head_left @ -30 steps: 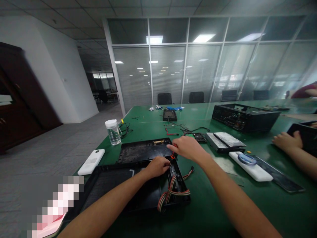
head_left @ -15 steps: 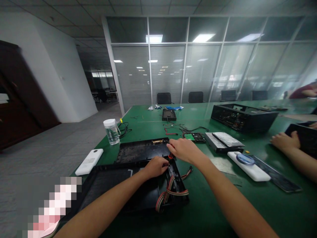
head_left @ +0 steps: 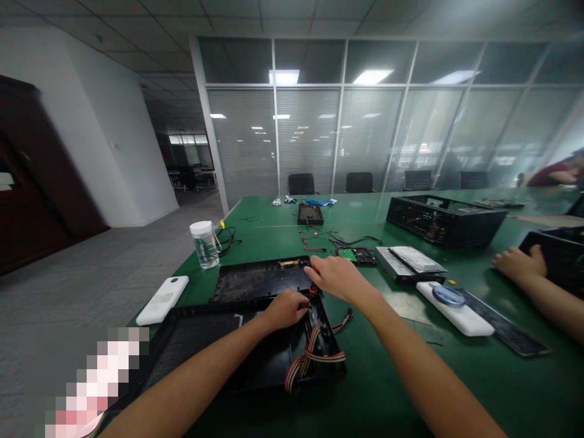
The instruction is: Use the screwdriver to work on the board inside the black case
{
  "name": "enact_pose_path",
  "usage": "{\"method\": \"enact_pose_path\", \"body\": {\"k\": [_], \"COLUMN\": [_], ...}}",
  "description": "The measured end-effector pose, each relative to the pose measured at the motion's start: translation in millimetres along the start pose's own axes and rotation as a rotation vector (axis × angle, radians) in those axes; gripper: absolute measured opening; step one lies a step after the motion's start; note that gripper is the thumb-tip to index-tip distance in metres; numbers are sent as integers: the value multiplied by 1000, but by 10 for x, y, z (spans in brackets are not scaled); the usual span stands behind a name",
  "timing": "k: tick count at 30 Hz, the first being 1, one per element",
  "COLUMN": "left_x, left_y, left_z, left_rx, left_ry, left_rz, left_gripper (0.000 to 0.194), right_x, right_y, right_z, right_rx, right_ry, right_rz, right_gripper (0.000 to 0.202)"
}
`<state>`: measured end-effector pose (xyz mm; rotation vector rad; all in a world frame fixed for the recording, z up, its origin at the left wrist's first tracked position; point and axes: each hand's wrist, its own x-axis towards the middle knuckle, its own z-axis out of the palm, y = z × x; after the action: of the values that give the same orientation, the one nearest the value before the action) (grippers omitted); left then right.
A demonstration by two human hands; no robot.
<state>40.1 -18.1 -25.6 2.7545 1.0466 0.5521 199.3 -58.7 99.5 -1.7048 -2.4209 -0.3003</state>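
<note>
Near the centre of the frame, the right hand (head_left: 335, 275) has its fingers wrapped around a screwdriver (head_left: 313, 288), whose red and dark handle shows just below the fist. The tool stands roughly upright over the upper right corner of a black plastic panel (head_left: 205, 328), which lies across the lower centre of the frame. The left hand (head_left: 287, 308) is just beside the tool's lower end, its thumb and fingertips drawn close together; whether they pinch the shaft or some small part, I cannot tell. The tool's tip is too small and dark to make out.

A striped ribbon cable (head_left: 314, 356) loops over the panel's right end. Just above the panel in the frame lies a second black panel (head_left: 255, 280) with a gold-coloured strip near its top edge. All this rests on a green table (head_left: 387, 395).

At centre left are a clear water bottle (head_left: 206, 248) with a white lid and, below it, a white handheld device (head_left: 163, 300). Right of the right hand lie a green circuit board (head_left: 350, 254), a silver and black drive unit (head_left: 410, 261) and a white device with a round disc (head_left: 456, 311). Farther up on the right stands an open black computer case (head_left: 444, 222). At the right edge, a co-worker's hand (head_left: 520, 263) touches another dark case (head_left: 563, 258).
</note>
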Motion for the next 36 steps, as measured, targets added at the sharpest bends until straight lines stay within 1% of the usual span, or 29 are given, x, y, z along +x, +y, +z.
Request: {"method": "enact_pose_path", "body": {"k": [2, 6, 10, 12, 14, 16, 17, 18, 19, 20, 21, 22, 23, 24, 26, 27, 28, 29, 31, 34, 36], "left_x": [0, 2, 1, -7, -20, -38, -46, -54, -60, -65, -68, -69, -70, -71, -74, -75, -76, -76, -72, -55, -45], "left_y": [-1, -10, -21, -20, -14, -4, 0, 2, 2, -2, -9, -19, -31, -44, -67, -76, -83, -88, -96, -120, -146], "left_z": [-2, 4, 19, 22, 18, 11, 8, 8, 11, 17, 25, 33, 40, 42, 24, 0, -34, -76, -182, -373, -508], "left_rx": [-3, -9, -11, 5, 43, 89, 112, 133, 152, 168, 180, 185, 182, 172, 133, 114, 101, 97, 111, 140, 148], "left_ry": [-1, 2, -16, -19, -14, -5, -4, -6, -10, -17, -22, -24, -21, -11, 30, 58, 84, 103, 100, 0, -91], "left_rz": [-2, 10, 6, 9, 24, 56, 79, 105, 128, 146, 159, 168, 175, 183, 202, 212, 221, 229, 242, 240, 201], "left_gripper": [9, 9, 12, 11, 10, 10, 11, 13, 15, 16, 17, 17, 17, 17, 19, 20, 21, 21, 21, 14, 10], "right_x": [-8, -19, 6, 24, 28, 1, -27, -64, -108, -155, -202, -244, -278, -302, -317, -311, -299, -284, -261, -258, -270], "right_y": [13, 30, 4, 9, 65, 201, 305, 431, 576, 732, 893, 1049, 1192, 1316, 1486, 1527, 1541, 1529, 1446, 1256, 1143], "right_z": [-2, 8, 38, 51, 83, 175, 258, 368, 504, 657, 817, 969, 1101, 1203, 1303, 1309, 1296, 1275, 1242, 1275, 1334], "right_rx": [-10, 23, -25, 19, 121, 283, 388, 514, 656, 823, 1013, 1204, 1383, 1545, 1805, 1891, 1946, 1974, 1970, 1918, 1876], "right_ry": [1, -25, 19, 40, 62, 87, 95, 97, 92, 59, 31, 44, 120, 232, 431, 500, 538, 547, 502, 406, 348], "right_rz": [22, -47, 22, 9, -38, -99, -122, -135, -116, -65, 25, 132, 240, 332, 407, 410, 399, 388, 381, 357, 314], "right_gripper": [49, 43, 57, 55, 47, 40, 38, 37, 38, 40, 41, 42, 42, 40, 35, 32, 30, 28, 29, 31, 29]}}
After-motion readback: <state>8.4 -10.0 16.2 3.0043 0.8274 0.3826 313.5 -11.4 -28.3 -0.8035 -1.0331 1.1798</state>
